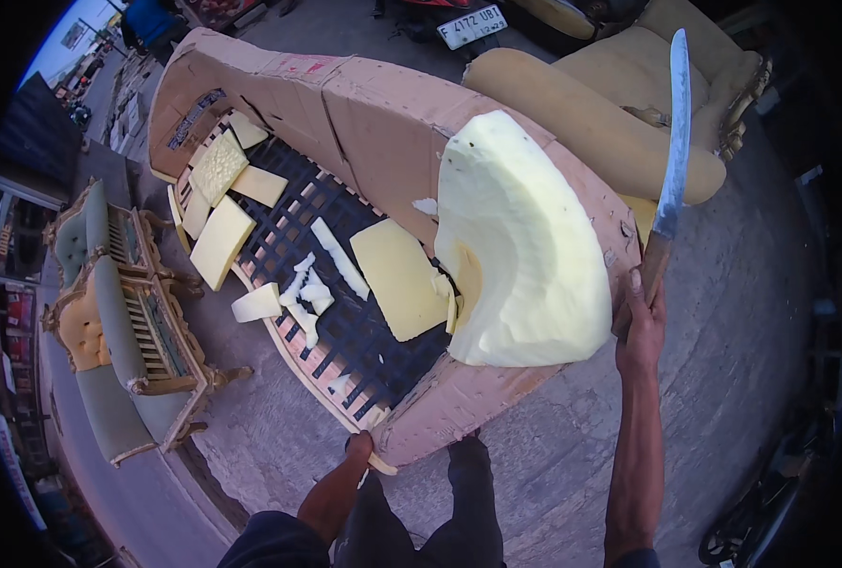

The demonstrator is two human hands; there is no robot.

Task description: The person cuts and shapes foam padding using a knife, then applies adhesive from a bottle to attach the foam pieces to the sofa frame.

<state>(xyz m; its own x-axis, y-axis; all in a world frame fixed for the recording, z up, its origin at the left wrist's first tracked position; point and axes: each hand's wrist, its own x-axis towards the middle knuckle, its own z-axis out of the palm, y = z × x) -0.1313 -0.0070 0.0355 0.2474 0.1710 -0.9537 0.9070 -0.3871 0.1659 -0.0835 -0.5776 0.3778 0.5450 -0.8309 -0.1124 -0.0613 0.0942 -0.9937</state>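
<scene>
1. On my feed, the right hand [643,317] wraps its fingers firmly round the long knife [675,161], outside the sofa frame's [383,106] right edge.
2. My left hand [358,447] touches its near corner; finger spread: I can't tell.
3. Foam padding [535,265] covers its right corner.

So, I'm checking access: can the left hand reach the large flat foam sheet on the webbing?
Probably yes: just webbing lies between the left hand, at the frame edge, and the sheet.
</scene>
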